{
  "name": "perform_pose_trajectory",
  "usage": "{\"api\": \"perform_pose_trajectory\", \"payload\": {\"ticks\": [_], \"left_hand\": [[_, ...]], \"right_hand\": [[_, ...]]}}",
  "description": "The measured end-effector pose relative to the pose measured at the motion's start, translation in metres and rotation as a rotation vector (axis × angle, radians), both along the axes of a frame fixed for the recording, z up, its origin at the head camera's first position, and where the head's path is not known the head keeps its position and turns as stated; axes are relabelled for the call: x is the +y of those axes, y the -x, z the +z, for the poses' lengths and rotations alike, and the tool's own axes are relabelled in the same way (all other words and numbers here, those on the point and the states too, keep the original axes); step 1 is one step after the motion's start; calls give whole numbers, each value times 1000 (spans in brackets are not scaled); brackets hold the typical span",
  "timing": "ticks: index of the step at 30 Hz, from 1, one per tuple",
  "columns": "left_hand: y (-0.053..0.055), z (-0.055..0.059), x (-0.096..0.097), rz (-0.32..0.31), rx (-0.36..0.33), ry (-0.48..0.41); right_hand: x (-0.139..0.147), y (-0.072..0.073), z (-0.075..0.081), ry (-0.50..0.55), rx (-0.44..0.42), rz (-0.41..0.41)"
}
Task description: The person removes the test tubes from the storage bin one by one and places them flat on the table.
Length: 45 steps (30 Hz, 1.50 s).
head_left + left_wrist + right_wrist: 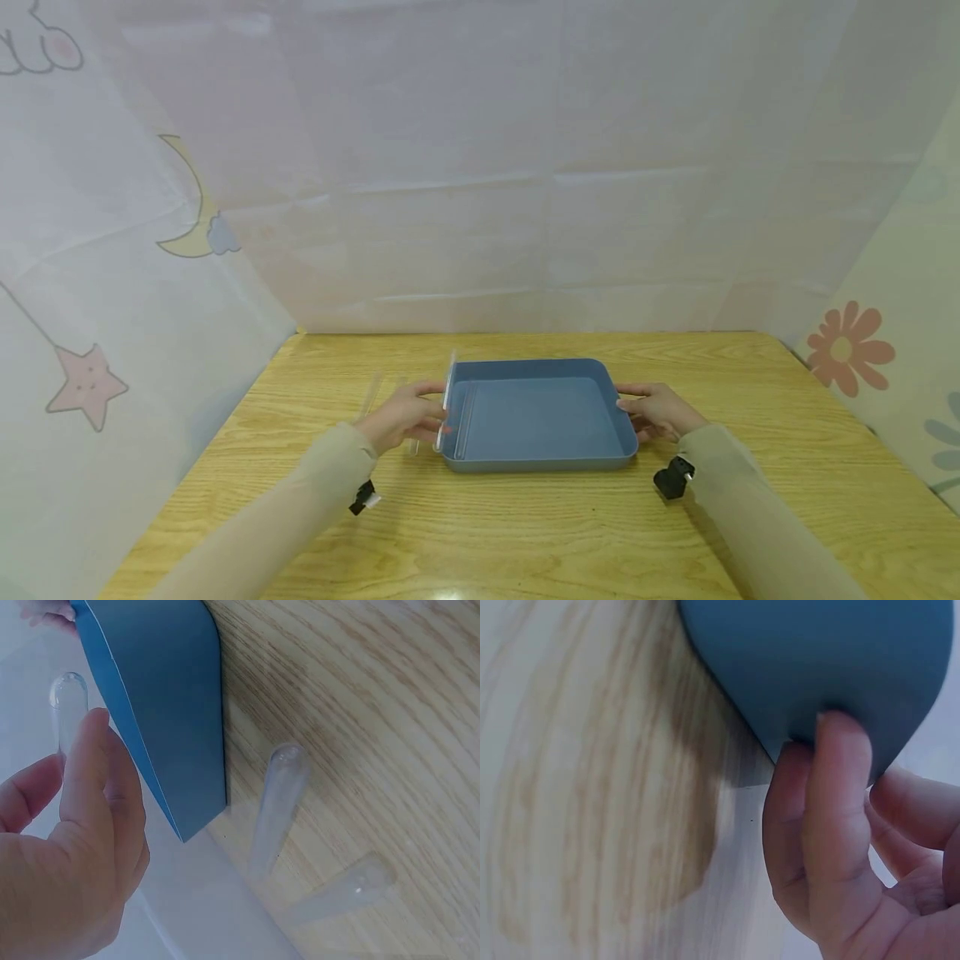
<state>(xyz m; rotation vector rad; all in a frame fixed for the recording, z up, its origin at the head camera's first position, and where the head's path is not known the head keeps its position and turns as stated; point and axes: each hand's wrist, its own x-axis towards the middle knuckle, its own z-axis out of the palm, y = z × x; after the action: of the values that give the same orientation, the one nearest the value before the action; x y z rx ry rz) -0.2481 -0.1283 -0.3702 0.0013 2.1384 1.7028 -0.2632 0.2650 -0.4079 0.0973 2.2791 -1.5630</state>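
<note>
My left hand (406, 414) pinches a clear test tube (447, 392) between thumb and fingers, over the left edge of a shallow blue tray (540, 465). The tube's rounded end points up past the fingertips in the left wrist view. Inside the tray, along its left side, lies another clear test tube (465, 421). At the tray's right end, my right hand (657, 411) holds the wall, fingers against its outer face and thumb at the rim. Two more clear tubes, one nearer (281, 802) and one farther out (346, 889), lie on the wood left of the tray.
The tray stands on a wood-grain table (495, 533). A pale printed sheet (480, 208) hangs behind the table and along both sides. Black wrist devices (672, 479) sit under both sleeves.
</note>
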Motion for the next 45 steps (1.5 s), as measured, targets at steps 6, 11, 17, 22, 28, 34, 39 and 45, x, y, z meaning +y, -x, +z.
{"api": "perform_pose_trajectory", "payload": {"ticks": [6, 11, 17, 22, 28, 34, 39, 45], "left_hand": [[-2, 1, -6, 9, -8, -8], [-3, -2, -13, 11, 9, -11], [-4, -3, -19, 49, -1, -15], [-3, 0, -25, 48, -7, -28], [-2, 2, -33, 35, -1, -19], [-6, 1, -40, 25, 0, -6], [-8, 1, -47, 34, -1, 6], [-8, 1, -55, 43, -3, 35]], "right_hand": [[0, 0, -1, 9, -6, -8], [0, 1, -1, 16, -7, -12], [-1, 2, 1, 25, -17, -20], [-1, 2, 2, 20, -17, -8], [-1, 2, 3, 19, -7, 6], [-1, 2, 4, 17, -13, 4], [-2, 1, 4, 16, -13, 5], [-1, 1, 4, 18, -14, 11]]}}
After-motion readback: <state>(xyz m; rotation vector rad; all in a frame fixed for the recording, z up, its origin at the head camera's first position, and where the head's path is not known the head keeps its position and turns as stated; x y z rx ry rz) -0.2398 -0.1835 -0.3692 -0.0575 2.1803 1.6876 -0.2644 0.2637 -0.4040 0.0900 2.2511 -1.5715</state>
